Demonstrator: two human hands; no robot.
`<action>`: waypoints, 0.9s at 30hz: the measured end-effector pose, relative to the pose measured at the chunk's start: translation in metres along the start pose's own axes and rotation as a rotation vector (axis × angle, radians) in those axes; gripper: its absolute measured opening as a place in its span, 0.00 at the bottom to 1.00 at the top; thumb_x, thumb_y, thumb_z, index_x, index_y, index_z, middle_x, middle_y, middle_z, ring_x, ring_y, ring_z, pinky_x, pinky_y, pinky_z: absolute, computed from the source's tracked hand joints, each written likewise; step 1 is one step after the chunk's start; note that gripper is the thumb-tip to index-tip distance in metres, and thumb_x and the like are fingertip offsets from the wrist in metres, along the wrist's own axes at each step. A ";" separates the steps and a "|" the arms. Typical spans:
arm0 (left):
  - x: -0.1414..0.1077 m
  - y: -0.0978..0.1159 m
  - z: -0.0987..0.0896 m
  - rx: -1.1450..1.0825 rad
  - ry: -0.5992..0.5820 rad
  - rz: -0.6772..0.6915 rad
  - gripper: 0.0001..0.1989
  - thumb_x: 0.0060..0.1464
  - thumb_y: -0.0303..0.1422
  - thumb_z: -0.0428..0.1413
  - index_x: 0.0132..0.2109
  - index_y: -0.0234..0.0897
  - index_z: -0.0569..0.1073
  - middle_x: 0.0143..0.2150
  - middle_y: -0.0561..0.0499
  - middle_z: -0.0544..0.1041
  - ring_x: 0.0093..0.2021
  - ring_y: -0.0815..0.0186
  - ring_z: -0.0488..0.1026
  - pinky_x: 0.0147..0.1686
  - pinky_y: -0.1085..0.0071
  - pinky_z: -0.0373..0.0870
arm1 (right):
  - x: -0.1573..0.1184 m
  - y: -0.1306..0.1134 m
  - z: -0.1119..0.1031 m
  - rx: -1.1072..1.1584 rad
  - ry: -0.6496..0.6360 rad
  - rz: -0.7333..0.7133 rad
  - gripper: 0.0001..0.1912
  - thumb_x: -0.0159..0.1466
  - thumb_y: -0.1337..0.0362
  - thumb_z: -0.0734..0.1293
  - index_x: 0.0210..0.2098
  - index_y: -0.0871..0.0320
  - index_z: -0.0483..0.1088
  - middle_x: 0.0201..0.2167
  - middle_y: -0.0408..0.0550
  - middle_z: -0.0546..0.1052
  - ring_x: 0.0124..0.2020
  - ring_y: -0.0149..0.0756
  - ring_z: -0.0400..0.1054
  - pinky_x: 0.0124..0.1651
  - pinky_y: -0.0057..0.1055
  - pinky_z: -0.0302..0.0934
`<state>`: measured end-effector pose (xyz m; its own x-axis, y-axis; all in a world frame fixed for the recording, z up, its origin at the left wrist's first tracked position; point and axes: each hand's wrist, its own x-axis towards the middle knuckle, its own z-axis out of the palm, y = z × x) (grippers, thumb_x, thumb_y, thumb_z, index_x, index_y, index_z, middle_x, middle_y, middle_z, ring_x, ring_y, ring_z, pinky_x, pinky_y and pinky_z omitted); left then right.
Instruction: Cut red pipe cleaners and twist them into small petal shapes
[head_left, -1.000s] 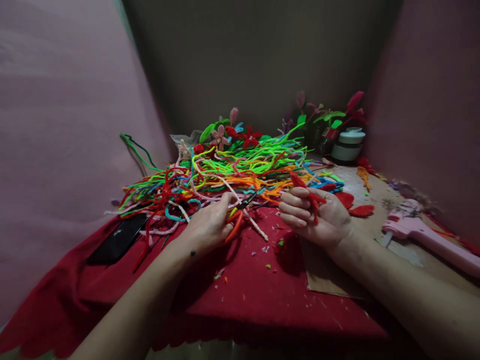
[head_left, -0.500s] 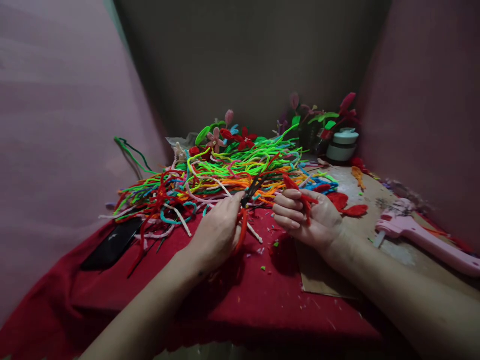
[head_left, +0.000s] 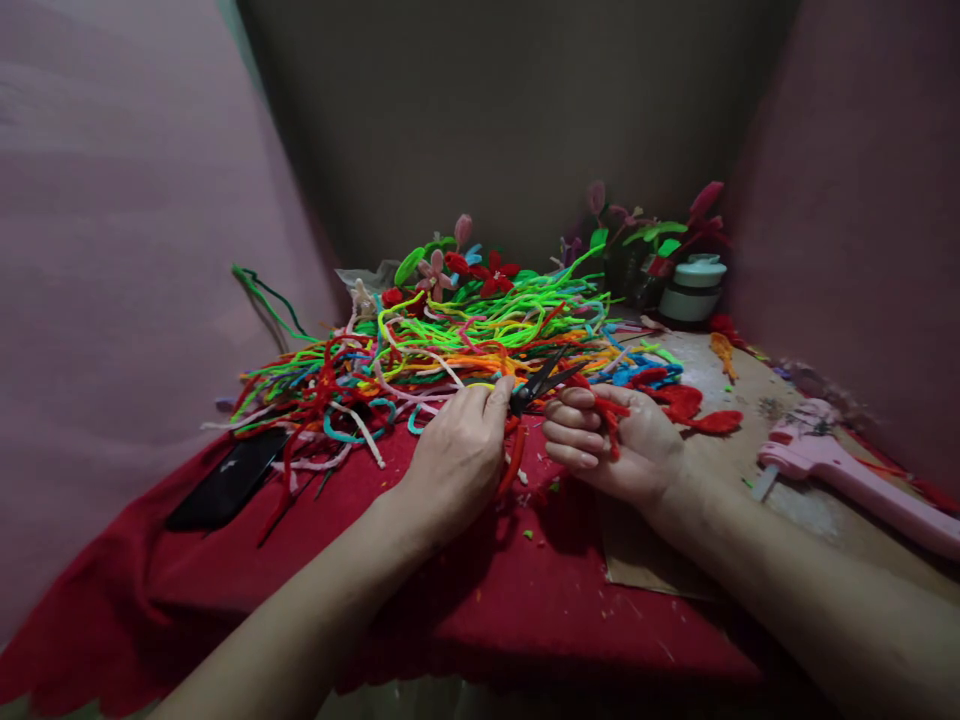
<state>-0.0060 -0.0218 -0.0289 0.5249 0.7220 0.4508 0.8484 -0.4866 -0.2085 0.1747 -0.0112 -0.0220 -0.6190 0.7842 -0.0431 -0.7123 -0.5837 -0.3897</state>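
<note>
My left hand [head_left: 461,455] is closed round the orange-red handles of a pair of scissors [head_left: 536,385]. The dark blades are parted and point right, with their tips close to my right hand. My right hand [head_left: 611,435], palm turned up and fingers curled, pinches a red pipe cleaner piece [head_left: 611,412]; its upper end lies by the blade tips, and whether they touch I cannot tell. Red fuzzy petals [head_left: 712,420] lie on the board just beyond my right wrist. Behind both hands spreads a heap of coloured pipe cleaners [head_left: 480,335].
A black phone [head_left: 229,485] lies at the left on the red cloth [head_left: 465,610]. On the right, a pink glue gun [head_left: 855,475] rests on a brown board [head_left: 652,560]. Fuzzy flowers [head_left: 495,275] and a pale lidded jar [head_left: 691,288] stand at the back.
My left hand has moved right and slightly up with the scissors, bringing the open blades to the red piece. My right hand stays nearly in place.
</note>
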 end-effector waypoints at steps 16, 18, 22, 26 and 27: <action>-0.001 0.003 -0.005 -0.029 -0.062 -0.043 0.22 0.59 0.24 0.41 0.60 0.28 0.58 0.47 0.39 0.72 0.50 0.59 0.69 0.45 0.64 0.71 | 0.002 0.001 -0.003 -0.095 0.005 0.043 0.09 0.55 0.69 0.56 0.18 0.59 0.56 0.16 0.36 0.47 0.13 0.24 0.39 0.15 0.23 0.47; -0.001 0.002 -0.006 -0.050 -0.080 -0.043 0.21 0.58 0.24 0.41 0.59 0.28 0.59 0.48 0.39 0.72 0.50 0.59 0.70 0.46 0.64 0.71 | 0.002 0.001 -0.003 -0.094 0.003 0.043 0.09 0.55 0.69 0.56 0.18 0.58 0.56 0.16 0.36 0.47 0.13 0.24 0.39 0.15 0.23 0.47; -0.002 0.002 -0.005 -0.090 -0.093 -0.016 0.21 0.57 0.23 0.41 0.58 0.28 0.60 0.49 0.38 0.72 0.48 0.58 0.72 0.45 0.63 0.71 | 0.003 0.001 -0.003 -0.097 0.006 0.036 0.09 0.55 0.69 0.56 0.18 0.58 0.56 0.15 0.36 0.48 0.13 0.24 0.41 0.15 0.23 0.48; -0.004 -0.001 -0.004 -0.193 -0.076 -0.039 0.19 0.59 0.25 0.40 0.56 0.26 0.62 0.47 0.38 0.74 0.44 0.59 0.73 0.42 0.65 0.72 | 0.003 0.000 -0.003 -0.115 -0.014 0.022 0.09 0.54 0.70 0.56 0.18 0.60 0.58 0.15 0.37 0.50 0.13 0.24 0.43 0.16 0.23 0.47; -0.004 -0.002 -0.003 -0.223 -0.076 -0.067 0.19 0.59 0.26 0.40 0.55 0.27 0.62 0.47 0.38 0.74 0.43 0.60 0.74 0.41 0.65 0.72 | 0.003 0.000 -0.003 -0.120 -0.019 0.015 0.09 0.54 0.70 0.56 0.18 0.60 0.58 0.15 0.37 0.50 0.13 0.24 0.44 0.16 0.23 0.47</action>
<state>-0.0101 -0.0252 -0.0272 0.4793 0.7871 0.3883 0.8494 -0.5273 0.0204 0.1742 -0.0083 -0.0252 -0.6366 0.7705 -0.0326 -0.6586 -0.5652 -0.4967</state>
